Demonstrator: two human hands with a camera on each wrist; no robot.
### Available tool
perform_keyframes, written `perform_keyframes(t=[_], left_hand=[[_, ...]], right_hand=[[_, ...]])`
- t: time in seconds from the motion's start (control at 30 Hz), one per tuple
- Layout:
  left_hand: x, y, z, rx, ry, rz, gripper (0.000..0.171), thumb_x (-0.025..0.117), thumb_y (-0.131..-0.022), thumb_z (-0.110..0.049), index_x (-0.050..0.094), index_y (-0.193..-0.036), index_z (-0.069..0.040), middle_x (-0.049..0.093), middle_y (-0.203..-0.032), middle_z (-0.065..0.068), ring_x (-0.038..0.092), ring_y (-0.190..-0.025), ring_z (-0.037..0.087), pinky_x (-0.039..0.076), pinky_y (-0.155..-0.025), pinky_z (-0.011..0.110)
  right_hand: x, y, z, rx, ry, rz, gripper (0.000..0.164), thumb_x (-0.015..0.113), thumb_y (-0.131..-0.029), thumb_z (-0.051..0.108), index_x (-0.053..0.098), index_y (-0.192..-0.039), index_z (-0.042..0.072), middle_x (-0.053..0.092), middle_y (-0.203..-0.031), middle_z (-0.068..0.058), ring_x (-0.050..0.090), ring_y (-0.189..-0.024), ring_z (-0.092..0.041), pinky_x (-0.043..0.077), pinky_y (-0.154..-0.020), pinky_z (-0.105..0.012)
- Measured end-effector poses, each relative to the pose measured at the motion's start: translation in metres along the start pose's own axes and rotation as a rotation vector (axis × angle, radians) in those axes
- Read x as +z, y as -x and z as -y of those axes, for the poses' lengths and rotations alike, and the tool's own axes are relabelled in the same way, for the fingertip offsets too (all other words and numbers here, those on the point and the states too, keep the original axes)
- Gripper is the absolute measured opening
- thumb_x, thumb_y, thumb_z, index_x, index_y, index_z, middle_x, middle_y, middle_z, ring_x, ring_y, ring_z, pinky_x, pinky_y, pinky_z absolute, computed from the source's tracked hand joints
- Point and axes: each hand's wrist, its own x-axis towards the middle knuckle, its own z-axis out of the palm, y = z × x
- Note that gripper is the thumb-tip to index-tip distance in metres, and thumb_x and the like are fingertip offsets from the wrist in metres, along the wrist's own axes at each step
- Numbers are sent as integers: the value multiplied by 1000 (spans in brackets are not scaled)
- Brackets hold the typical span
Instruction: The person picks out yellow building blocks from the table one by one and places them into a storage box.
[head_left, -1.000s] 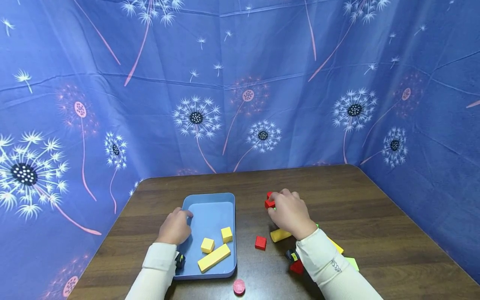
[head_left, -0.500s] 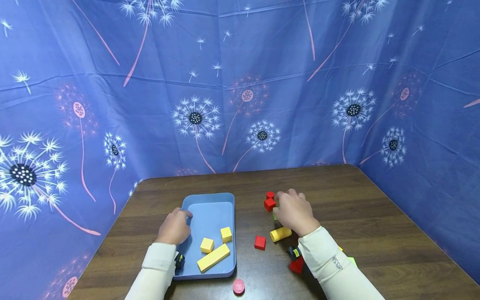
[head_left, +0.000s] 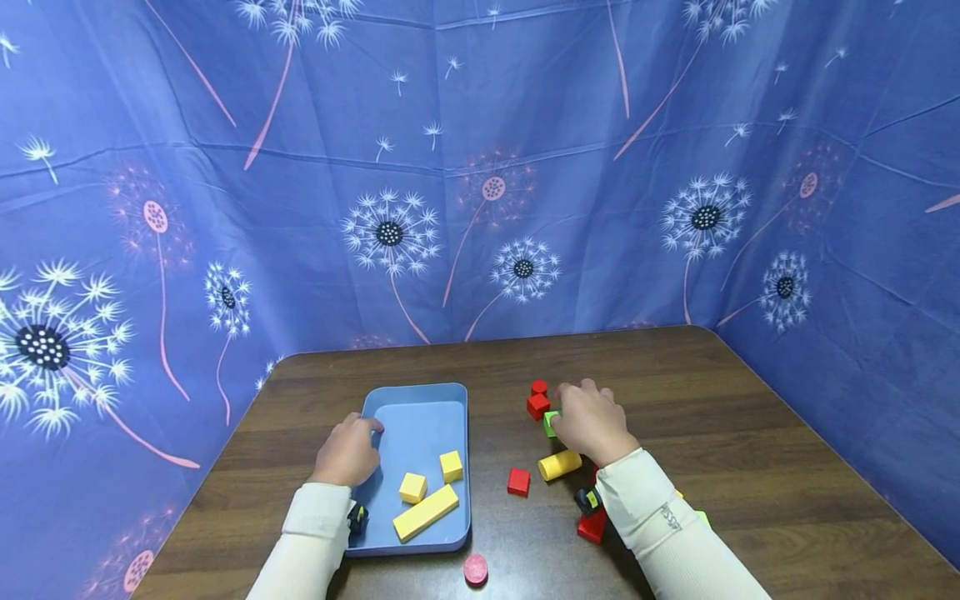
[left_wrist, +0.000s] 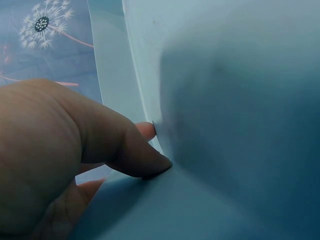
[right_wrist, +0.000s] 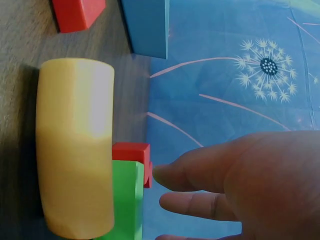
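Observation:
My left hand (head_left: pixel 347 451) grips the left wall of a blue tray (head_left: pixel 415 393). In the left wrist view the thumb (left_wrist: pixel 142 157) presses the inside of the wall and the other fingers are outside it. Two yellow cubes (head_left: pixel 413 488) and a yellow rectangular block (head_left: pixel 426 513) lie in the tray. My right hand (head_left: pixel 595 423) is just right of a green block (head_left: pixel 551 423), fingers apart with nothing between them. Close to it are a red cube (head_left: pixel 537 407), a small red cylinder (head_left: pixel 539 388) and a yellow cylinder (head_left: pixel 560 465), which looms large in the right wrist view.
Another red block (head_left: pixel 518 482) lies between tray and yellow cylinder. A pinkish-red disc (head_left: pixel 476 570) sits near the front of the wooden table (head_left: pixel 780 467). More red, yellow and green pieces are partly hidden under the right forearm. A blue dandelion-print cloth (head_left: pixel 465 167) hangs behind.
My right hand has shifted slightly right, uncovering the red cube, the small red cylinder and part of the green block. My left hand stays on the tray wall.

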Motion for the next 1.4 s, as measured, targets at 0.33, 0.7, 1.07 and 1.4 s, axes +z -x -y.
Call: perform_keyframes(t=[0.33,0.7,1.07,1.4], left_hand=[[0,0,0,-4,-1,-6,38,66,-75,1,67,-112,-7,55,-116,18,54,-96,31,51,-79,57],[4,-2,3,34,-6,-30,39,66,-72,2,68,-111,-5,56,-114,18,55,-95,31,51,-78,58],[3,0,1,30,-6,-26,39,67,-73,1,68,-111,-6,57,-113,18,55,-92,30,51,-77,58],[2,0,1,23,-6,-19,39,67,-73,0,67,-112,-6,56,-114,18,55,-93,30,52,-77,58]], right_hand=[[5,-3,-8,34,-18,17,35,64,-81,23,64,-114,13,52,-111,-19,44,-80,-37,45,-53,-49],[7,-5,-13,55,-28,33,40,57,-82,14,60,-122,9,47,-117,-24,47,-81,-41,47,-54,-50],[9,-7,-18,37,-35,36,39,60,-79,6,61,-118,6,45,-108,-23,49,-57,-28,45,-44,-41],[13,-10,-22,18,-24,7,36,62,-78,5,63,-114,6,45,-107,-23,49,-55,-26,45,-43,-41]])
